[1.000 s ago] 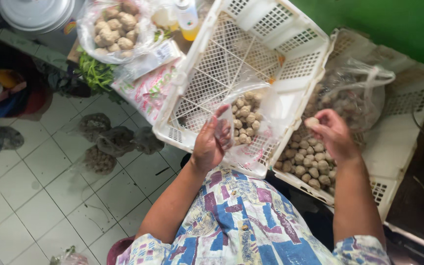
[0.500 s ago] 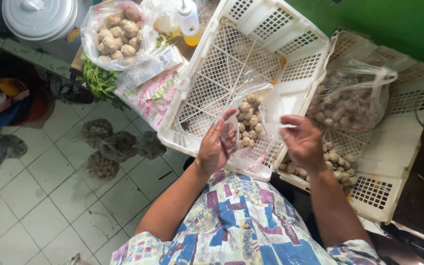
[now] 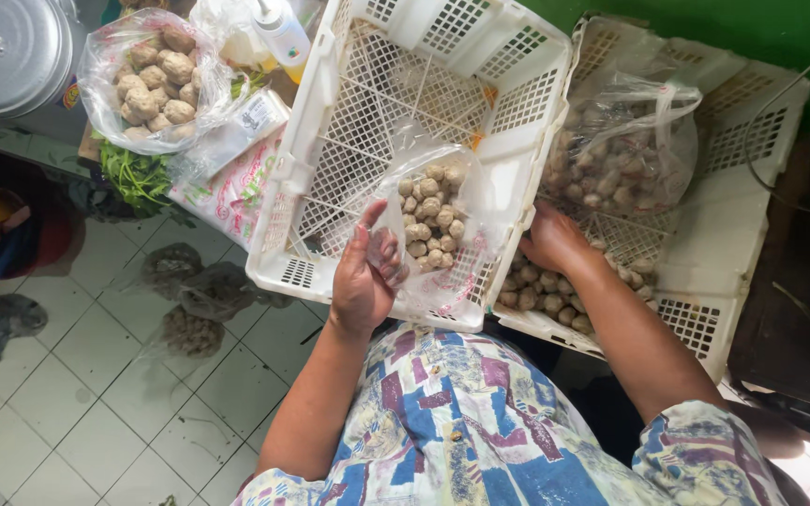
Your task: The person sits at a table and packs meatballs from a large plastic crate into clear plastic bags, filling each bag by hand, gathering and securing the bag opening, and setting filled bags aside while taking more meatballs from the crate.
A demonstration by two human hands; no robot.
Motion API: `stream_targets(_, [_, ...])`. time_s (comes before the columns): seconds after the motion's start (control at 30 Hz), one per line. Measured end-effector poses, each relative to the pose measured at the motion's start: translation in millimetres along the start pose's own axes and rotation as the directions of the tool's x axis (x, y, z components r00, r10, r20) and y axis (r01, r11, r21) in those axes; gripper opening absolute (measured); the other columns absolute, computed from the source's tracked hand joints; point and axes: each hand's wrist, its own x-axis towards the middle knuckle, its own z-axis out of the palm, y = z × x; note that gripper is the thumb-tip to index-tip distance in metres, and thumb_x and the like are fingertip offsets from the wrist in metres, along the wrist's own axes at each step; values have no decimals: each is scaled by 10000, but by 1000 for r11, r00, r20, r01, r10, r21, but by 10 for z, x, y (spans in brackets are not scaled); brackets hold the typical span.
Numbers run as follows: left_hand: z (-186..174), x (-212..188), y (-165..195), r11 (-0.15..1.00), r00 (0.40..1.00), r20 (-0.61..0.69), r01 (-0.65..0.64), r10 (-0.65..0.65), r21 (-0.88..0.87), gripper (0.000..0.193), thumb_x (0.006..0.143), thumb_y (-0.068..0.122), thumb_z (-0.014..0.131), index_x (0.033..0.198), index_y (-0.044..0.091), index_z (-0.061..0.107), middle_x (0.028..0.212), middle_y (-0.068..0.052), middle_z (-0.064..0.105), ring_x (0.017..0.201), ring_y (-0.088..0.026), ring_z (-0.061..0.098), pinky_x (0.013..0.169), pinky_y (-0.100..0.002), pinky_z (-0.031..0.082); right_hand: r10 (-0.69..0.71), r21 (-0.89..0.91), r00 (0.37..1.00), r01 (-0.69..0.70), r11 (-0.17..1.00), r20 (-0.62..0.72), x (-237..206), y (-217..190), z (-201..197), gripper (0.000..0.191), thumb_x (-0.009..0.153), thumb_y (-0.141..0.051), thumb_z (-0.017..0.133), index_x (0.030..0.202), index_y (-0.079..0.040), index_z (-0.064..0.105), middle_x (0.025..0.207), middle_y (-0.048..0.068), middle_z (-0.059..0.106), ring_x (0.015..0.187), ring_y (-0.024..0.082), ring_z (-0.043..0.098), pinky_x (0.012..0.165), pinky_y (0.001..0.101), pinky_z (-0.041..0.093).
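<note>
Filling a small clear bag with meatballs over the white crates

My left hand [image 3: 365,281] pinches the rim of the small clear bag [image 3: 438,230] of meatballs [image 3: 431,217], held above the near white crate [image 3: 330,150]; my right hand [image 3: 550,239] reaches among the loose meatballs [image 3: 532,290] in the far crate [image 3: 724,234], grip hidden, so I cannot tell if it holds any. I judge this mid-fill; next calls for keeping the bag's mouth open. A large knotted bag [image 3: 625,150], another meatball bag [image 3: 157,80], squeeze bottle [image 3: 283,33] and steel pot [image 3: 7,52] crowd around
</note>
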Motion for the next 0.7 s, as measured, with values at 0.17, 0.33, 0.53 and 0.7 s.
stream_targets(0.17, [1,-2,-32,997,997,-22,-71,70,-23,491,1089,437,497,1495,168,433,835,33,439,654,-65,382,599,-234,355,89,-33,996,-89,996,-5,10,-100,-65,444,880,-286,682,1296,-132,664,1305,242,601,1143,444,612,971,513,513])
stream_targets(0.33, [-25,-29,-28,995,995,-40,-91,90,-30,491,1085,422,491,1498,163,434,824,38,445,664,-64,391,597,-235,359,111,-61,992,-108,992,64,37,-99,38,431,899,-221,646,1315,-110,648,1243,281,607,1138,454,595,949,519,510])
stream_targets(0.53, [-13,0,2,996,995,52,-86,87,-20,473,1119,396,443,1507,125,435,808,38,452,650,-67,391,572,-232,353,163,-45,984,-160,986,69,-40,59,-27,256,826,-144,641,1049,-97,759,1039,162,740,1019,358,685,906,461,570])
stream_targets(0.7, [-7,20,59,1000,999,44,5,-4,-13,478,1105,399,408,1503,138,435,812,38,459,652,-66,396,567,-224,350,240,441,956,-145,886,-167,-347,89,-378,251,939,-86,659,1181,-33,696,947,115,701,760,138,618,679,308,493])
